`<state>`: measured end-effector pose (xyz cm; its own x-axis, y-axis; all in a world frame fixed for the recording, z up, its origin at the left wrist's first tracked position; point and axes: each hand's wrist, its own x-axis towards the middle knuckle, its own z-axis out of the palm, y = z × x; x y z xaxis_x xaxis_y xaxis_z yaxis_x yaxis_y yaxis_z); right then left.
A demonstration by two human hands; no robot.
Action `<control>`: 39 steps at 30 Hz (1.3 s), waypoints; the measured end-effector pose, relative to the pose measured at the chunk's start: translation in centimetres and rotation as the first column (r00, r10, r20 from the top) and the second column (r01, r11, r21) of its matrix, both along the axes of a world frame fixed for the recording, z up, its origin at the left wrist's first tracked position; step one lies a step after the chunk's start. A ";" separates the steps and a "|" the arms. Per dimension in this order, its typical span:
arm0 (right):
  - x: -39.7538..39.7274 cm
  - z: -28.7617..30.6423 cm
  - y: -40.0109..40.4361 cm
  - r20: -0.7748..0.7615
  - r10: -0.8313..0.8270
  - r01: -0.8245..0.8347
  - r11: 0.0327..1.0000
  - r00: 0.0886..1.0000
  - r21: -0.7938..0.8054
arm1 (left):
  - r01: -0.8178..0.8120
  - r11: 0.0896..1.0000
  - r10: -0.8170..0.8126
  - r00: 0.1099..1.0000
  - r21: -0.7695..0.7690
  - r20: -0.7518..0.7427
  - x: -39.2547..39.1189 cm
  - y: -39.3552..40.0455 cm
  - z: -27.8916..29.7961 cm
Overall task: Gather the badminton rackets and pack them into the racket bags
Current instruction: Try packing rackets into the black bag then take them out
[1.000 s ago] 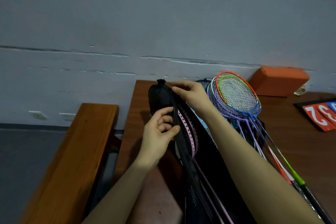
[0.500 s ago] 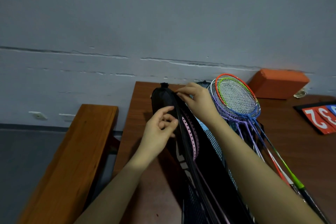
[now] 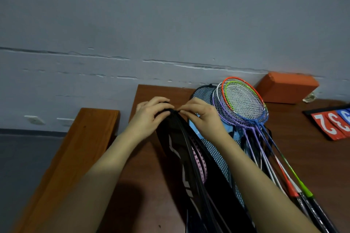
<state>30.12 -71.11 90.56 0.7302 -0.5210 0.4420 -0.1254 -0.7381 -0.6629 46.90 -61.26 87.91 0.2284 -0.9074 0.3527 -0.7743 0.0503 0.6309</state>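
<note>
A black racket bag [image 3: 181,166] lies lengthwise on the brown table [image 3: 149,191], its long opening gaping, with a pink-framed racket [image 3: 198,161] showing inside. My left hand [image 3: 151,113] grips the bag's far top end from the left. My right hand [image 3: 200,115] pinches the same end from the right, fingertips almost touching the left hand's. Right of the bag, a stack of several rackets [image 3: 244,104] with orange, green, white, purple and blue frames rests on a blue mesh bag [image 3: 206,92].
A wooden bench [image 3: 75,157] runs along the table's left side. An orange block [image 3: 286,87] stands against the grey wall at the back right. Red and blue score-number cards [image 3: 333,123] lie at the right edge.
Both hands have moved up to the top end of the black bag and come together there. The bag's opening has narrowed at that end, hiding more of the pink racket.
</note>
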 end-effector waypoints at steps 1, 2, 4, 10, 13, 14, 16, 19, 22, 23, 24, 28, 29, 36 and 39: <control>-0.2 -0.2 0.1 -0.010 -0.005 0.005 1.000 1.000 -0.030 | -0.007 0.999 0.007 1.000 -0.041 -0.007 -0.3 0.1 -0.3; -0.5 -0.4 0.2 -0.028 -0.010 0.008 0.997 1.000 -0.071 | -0.032 0.997 0.030 0.999 -0.074 -0.024 -0.6 0.1 -0.7; -1.1 -0.9 0.3 -0.071 -0.019 0.009 0.990 0.997 -0.137 | -0.118 0.988 0.111 0.991 -0.102 -0.074 -0.9 0.1 -1.5; -4.0 -3.2 0.8 -0.121 -0.074 0.074 0.997 0.990 0.001 | -0.284 0.958 0.277 0.954 -0.042 -0.118 -1.0 -0.2 -3.3; -5.2 -4.0 1.0 -0.152 -0.112 0.112 0.994 0.982 -0.008 | -0.323 0.946 0.321 0.946 -0.027 -0.047 -1.3 -0.6 -3.8; -5.7 -4.2 1.1 -0.163 -0.119 0.119 0.993 0.979 -0.008 | -0.351 0.936 0.350 0.936 -0.032 -0.038 -1.3 -0.7 -3.9; -7.1 -4.9 1.2 -0.193 -0.127 0.133 0.991 0.973 0.018 | -0.411 0.911 0.411 0.912 -0.038 -0.022 -1.3 -0.6 -4.3; -9.0 -5.9 1.8 -0.234 -0.151 0.177 0.979 0.961 0.096 | -0.460 0.888 0.459 0.887 0.010 0.044 -0.9 -0.5 -4.6; -9.0 -6.1 2.5 -0.219 -0.188 0.220 0.967 0.957 0.132 | -0.461 0.886 0.449 0.881 0.054 0.152 -1.3 -0.3 -4.0; -8.8 -6.0 2.7 -0.205 -0.193 0.222 0.966 0.960 0.133 | -0.436 0.898 0.420 0.891 0.066 0.170 -1.9 -0.2 -3.8; -8.5 -5.9 2.8 -0.190 -0.189 0.216 0.967 0.963 0.133 | -0.379 0.922 0.360 0.915 0.078 0.184 -2.7 0.1 -3.6; -8.2 -5.3 3.1 -0.150 -0.144 0.160 0.982 0.978 0.100 | 0.016 0.985 -0.077 0.931 0.173 0.357 -6.4 1.7 -3.3; -8.2 -5.3 3.2 -0.144 -0.142 0.156 0.984 0.979 0.090 | 0.054 0.980 -0.128 0.909 0.193 0.395 -6.9 1.8 -3.3; -8.1 -5.8 3.5 -0.179 -0.126 0.125 0.992 0.976 -0.017 | 0.058 0.991 -0.098 0.920 0.117 0.379 -5.7 1.6 -3.4; -8.4 -6.6 3.5 -0.231 -0.154 0.151 0.988 0.961 -0.030 | 0.030 0.993 -0.068 0.937 0.113 0.344 -5.2 1.1 -4.2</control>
